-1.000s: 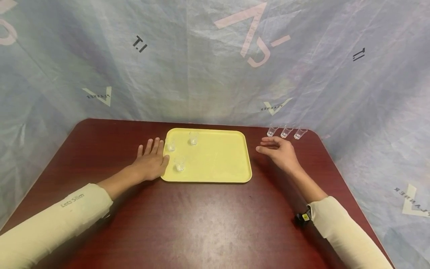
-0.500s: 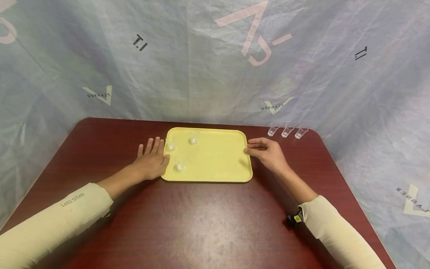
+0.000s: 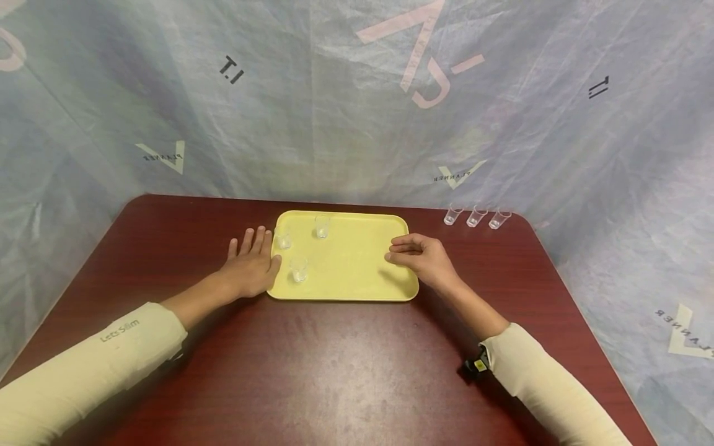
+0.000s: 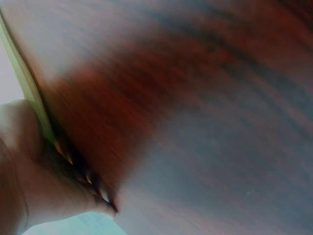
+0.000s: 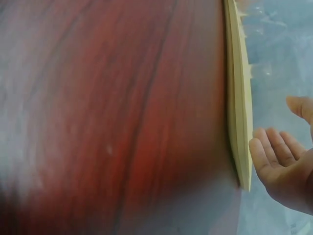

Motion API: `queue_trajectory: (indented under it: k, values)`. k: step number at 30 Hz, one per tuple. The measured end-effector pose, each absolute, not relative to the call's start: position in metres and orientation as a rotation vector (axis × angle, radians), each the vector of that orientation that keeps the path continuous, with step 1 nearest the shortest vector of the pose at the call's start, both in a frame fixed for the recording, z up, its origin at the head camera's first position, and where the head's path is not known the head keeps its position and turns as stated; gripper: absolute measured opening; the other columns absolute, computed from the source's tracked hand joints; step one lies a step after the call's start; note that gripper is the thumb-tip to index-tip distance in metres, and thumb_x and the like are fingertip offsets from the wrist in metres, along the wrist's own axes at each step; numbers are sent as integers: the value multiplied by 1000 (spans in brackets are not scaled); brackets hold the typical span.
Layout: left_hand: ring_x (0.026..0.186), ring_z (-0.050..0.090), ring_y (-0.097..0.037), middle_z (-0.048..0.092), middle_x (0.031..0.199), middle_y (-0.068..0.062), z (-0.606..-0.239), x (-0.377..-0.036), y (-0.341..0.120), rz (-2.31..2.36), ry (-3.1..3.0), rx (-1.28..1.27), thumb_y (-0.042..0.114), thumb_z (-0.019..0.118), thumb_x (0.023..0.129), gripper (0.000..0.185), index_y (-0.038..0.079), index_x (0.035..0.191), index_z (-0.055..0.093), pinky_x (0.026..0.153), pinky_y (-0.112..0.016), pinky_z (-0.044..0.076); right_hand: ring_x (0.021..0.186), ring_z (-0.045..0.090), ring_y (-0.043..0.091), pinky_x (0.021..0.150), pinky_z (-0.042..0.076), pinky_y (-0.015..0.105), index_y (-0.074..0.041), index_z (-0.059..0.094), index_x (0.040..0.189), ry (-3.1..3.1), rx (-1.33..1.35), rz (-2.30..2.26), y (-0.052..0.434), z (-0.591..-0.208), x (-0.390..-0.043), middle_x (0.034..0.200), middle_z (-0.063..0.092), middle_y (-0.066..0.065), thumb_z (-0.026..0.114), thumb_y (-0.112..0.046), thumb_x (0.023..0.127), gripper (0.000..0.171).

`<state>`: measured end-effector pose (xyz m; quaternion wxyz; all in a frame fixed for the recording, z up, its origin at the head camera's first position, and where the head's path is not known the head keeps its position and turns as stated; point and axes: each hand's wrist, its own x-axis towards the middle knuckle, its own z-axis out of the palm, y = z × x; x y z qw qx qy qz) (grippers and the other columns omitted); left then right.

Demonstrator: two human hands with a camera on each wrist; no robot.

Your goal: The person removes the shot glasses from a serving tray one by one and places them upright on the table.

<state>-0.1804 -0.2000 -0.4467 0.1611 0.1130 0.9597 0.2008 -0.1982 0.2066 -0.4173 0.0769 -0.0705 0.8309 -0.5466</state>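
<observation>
**Both hands at the yellow tray**

Nearest to us, we are seeing two cream sleeves (image 3: 89, 365) reaching across the dark red desk (image 3: 334, 371) from the bottom corners of the head view. A small black band with a yellow mark (image 3: 476, 365) is sitting at the cuff of the right sleeve.

Further in, the left hand (image 3: 248, 266) is lying flat on the desk with its fingers straight and spread, holding nothing; its thumb side is touching the left edge of the yellow tray (image 3: 357, 285). In the left wrist view we are seeing that hand (image 4: 39, 171) pressed against the thin tray edge (image 4: 29, 88).

The right hand (image 3: 421, 257) is hovering over the right part of the tray, fingers loosely bent and pointing left, with nothing in them. The right wrist view is showing the fingers (image 5: 274, 152) relaxed just beside the tray rim (image 5: 239, 98); whether they are touching it we cannot tell.

On the tray's left half, three small clear cups are standing upright: one near the front (image 3: 299, 269), one by the left rim (image 3: 283, 237), one at the back (image 3: 322, 225).

Beyond, at the desk's far right corner, three more clear cups (image 3: 476, 217) are standing in a row, well apart from the tray. Behind everything, a wrinkled pale sheet (image 3: 334, 111) with printed marks is hanging.
</observation>
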Motion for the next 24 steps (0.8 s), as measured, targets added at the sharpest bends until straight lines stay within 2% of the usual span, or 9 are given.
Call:
queue_trajectory:
  k: [13, 24]
  values:
    - [173, -21, -52, -16, 186, -30, -439, -179, -195, 542, 2738, 297, 44, 20, 122, 80, -7, 178, -5, 135, -76, -14, 110, 81, 19, 92, 59, 22, 2, 78, 135, 2408, -265, -1615, 177, -425, -193, 125, 84, 19, 90, -19, 97, 46]
    - [174, -22, -51, -17, 187, -28, -444, -180, -197, 549, 2736, 295, 50, 17, 121, 83, -5, 178, -6, 135, -76, -14, 112, 81, 22, 95, 60, 27, 1, 76, 137, 2341, -324, -1615, 151, -424, -190, 126, 84, 17, 90, -21, 97, 48]
